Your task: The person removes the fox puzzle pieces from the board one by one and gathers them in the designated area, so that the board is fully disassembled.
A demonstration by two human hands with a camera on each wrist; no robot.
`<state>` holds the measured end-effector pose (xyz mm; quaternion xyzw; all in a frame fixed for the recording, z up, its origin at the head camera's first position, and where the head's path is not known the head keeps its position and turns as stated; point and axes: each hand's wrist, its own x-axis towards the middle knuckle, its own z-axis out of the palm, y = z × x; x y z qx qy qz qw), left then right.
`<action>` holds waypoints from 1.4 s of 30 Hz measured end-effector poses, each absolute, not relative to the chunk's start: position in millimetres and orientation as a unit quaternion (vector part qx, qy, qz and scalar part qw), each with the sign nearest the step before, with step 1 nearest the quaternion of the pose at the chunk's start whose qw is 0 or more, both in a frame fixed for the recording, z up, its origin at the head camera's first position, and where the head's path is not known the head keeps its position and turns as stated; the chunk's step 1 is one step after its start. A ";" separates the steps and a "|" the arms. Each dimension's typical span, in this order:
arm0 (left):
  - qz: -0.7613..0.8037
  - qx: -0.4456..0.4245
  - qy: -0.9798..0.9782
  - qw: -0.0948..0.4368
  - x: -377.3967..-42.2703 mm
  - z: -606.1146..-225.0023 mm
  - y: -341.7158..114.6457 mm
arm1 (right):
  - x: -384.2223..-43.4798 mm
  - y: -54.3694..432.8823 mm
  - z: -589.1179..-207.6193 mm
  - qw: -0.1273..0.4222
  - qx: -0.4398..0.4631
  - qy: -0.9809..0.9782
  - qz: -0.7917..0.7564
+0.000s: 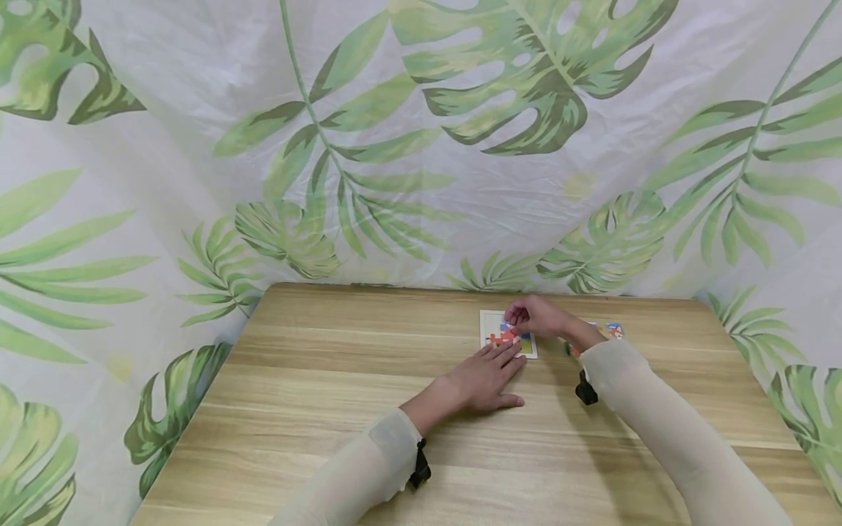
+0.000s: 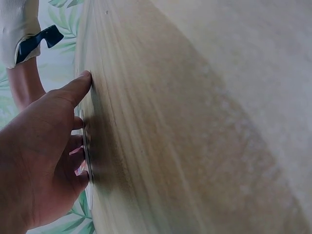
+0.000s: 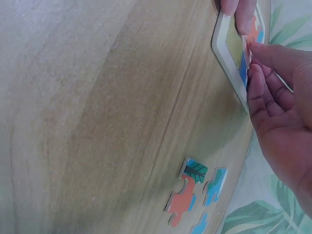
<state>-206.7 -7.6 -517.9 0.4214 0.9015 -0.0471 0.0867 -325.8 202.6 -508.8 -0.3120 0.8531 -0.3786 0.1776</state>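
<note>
A small jigsaw board (image 1: 485,320) with a pale frame lies near the table's far edge, partly filled with orange, blue and yellow-green pieces. My left hand (image 1: 483,378) rests palm down, its extended fingers on the board's near side and the thumb on the wood. Over the board's right part, my right hand (image 1: 538,317) pinches a puzzle piece (image 3: 248,54) between thumb and fingertips. That piece is mostly hidden by the fingers and sits close over the board's inside. In the left wrist view, the left hand (image 2: 46,141) shows the fingertips at the board's edge.
Right of the board, partly behind the right forearm, lie several loose puzzle pieces (image 1: 615,330). Among them are an orange piece (image 3: 182,197) with a green leaf part and a blue-green piece (image 3: 214,186). A leaf-patterned cloth (image 1: 395,146) hangs behind the wooden table (image 1: 316,394).
</note>
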 end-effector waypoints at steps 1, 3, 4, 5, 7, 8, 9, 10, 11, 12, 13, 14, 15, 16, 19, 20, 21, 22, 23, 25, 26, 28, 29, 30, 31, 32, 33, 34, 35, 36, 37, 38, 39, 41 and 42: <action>-0.047 0.421 0.901 0.087 -206.6 -517.5 -7.7 | -325.8 202.4 -508.7 0.177 -0.310 0.853 -0.381; -0.045 0.421 0.902 0.088 -207.0 -516.9 -7.9 | -325.6 202.5 -508.8 0.175 -0.309 0.852 -0.386; -0.043 0.420 0.902 0.089 -207.5 -517.2 -8.0 | -325.6 202.8 -509.0 0.174 -0.309 0.850 -0.389; -0.041 0.420 0.902 0.089 -208.0 -517.6 -8.1 | -325.5 203.1 -509.2 0.172 -0.309 0.849 -0.392; -0.039 0.420 0.902 0.089 -208.6 -517.4 -8.5 | -325.0 203.8 -509.5 0.168 -0.304 0.848 -0.399; -0.038 0.420 0.902 0.090 -208.7 -517.2 -8.7 | -325.1 204.2 -510.1 0.166 -0.304 0.847 -0.403; -0.038 0.421 0.902 0.090 -209.1 -517.3 -8.7 | -325.3 204.9 -511.0 0.163 -0.303 0.847 -0.405; -0.037 0.421 0.902 0.090 -209.5 -518.1 -8.8 | -325.3 205.5 -511.6 0.163 -0.298 0.846 -0.411; -0.036 0.421 0.902 0.090 -209.7 -518.5 -8.9 | -325.2 205.7 -511.9 0.163 -0.294 0.845 -0.416; -0.036 0.421 0.902 0.090 -210.1 -518.9 -8.8 | -325.7 206.4 -512.6 0.160 -0.291 0.846 -0.418; -0.034 0.421 0.902 0.090 -210.7 -519.8 -8.8 | -325.7 206.3 -513.0 0.159 -0.289 0.846 -0.419; -0.034 0.421 0.902 0.090 -210.9 -520.3 -8.8 | -325.7 205.8 -513.6 0.159 -0.286 0.846 -0.421; -0.033 0.421 0.902 0.090 -211.3 -520.5 -8.7 | -325.7 206.1 -513.9 0.161 -0.281 0.846 -0.425; -0.031 0.422 0.902 0.090 -211.5 -520.6 -8.6 | -325.5 206.0 -513.7 0.162 -0.276 0.845 -0.429; -0.029 0.422 0.902 0.092 -211.2 -518.5 -8.7 | -324.4 205.4 -512.8 0.164 -0.269 0.844 -0.435; -0.029 0.422 0.901 0.092 -211.0 -517.9 -8.7 | -324.7 205.8 -513.2 0.165 -0.267 0.843 -0.437; -0.029 0.423 0.901 0.092 -210.9 -517.1 -8.7 | -324.5 206.7 -512.8 0.165 -0.266 0.843 -0.439; -0.029 0.423 0.901 0.092 -210.8 -516.8 -8.7 | -324.1 207.0 -512.3 0.164 -0.265 0.843 -0.439; -0.029 0.424 0.900 0.092 -210.8 -516.7 -8.6 | -323.5 207.3 -511.7 0.165 -0.264 0.843 -0.440; -0.030 0.425 0.900 0.093 -210.9 -517.0 -8.4 | -322.9 208.3 -511.2 0.166 -0.260 0.841 -0.444; -0.029 0.425 0.900 0.093 -210.9 -517.0 -8.3 | -322.9 208.8 -511.4 0.167 -0.259 0.840 -0.446; -0.029 0.425 0.900 0.095 -210.9 -517.0 -8.1 | -322.1 209.7 -510.4 0.171 -0.247 0.838 -0.455; -0.028 0.424 0.900 0.096 -210.8 -516.9 -8.1 | -322.2 210.1 -510.6 0.172 -0.242 0.838 -0.458; -0.028 0.424 0.900 0.097 -210.7 -516.7 -8.1 | -322.4 210.7 -510.9 0.172 -0.238 0.838 -0.460; -0.029 0.424 0.900 0.098 -210.5 -516.5 -8.2 | -322.5 211.4 -511.1 0.172 -0.235 0.838 -0.461; -0.027 0.423 0.900 0.099 -210.4 -516.3 -8.2 | -322.6 212.0 -511.3 0.171 -0.230 0.839 -0.462; -0.027 0.423 0.900 0.100 -210.2 -516.2 -8.4 | -322.7 212.6 -511.5 0.170 -0.227 0.840 -0.462; -0.027 0.423 0.900 0.100 -210.0 -515.9 -8.4 | -322.7 213.5 -511.9 0.167 -0.226 0.842 -0.461; -0.027 0.423 0.900 0.102 -210.0 -516.1 -8.4 | -322.5 214.5 -512.1 0.164 -0.226 0.842 -0.462; -0.027 0.423 0.900 0.102 -209.8 -516.4 -8.5 | -322.0 215.4 -512.1 0.163 -0.224 0.841 -0.465; -0.026 0.423 0.900 0.101 -209.5 -516.7 -8.6 | -321.6 216.4 -512.2 0.162 -0.223 0.840 -0.467; -0.026 0.423 0.900 0.099 -209.2 -517.0 -8.7 | -320.9 217.4 -512.2 0.162 -0.222 0.839 -0.471; -0.027 0.423 0.900 0.098 -208.8 -517.7 -8.8 | -320.3 218.5 -512.3 0.161 -0.221 0.837 -0.473; -0.027 0.424 0.900 0.099 -207.7 -518.4 -9.0 | -318.4 220.8 -512.5 0.167 -0.216 0.832 -0.484; -0.026 0.424 0.900 0.098 -207.0 -518.8 -9.1 | -317.3 221.7 -512.7 0.169 -0.212 0.831 -0.486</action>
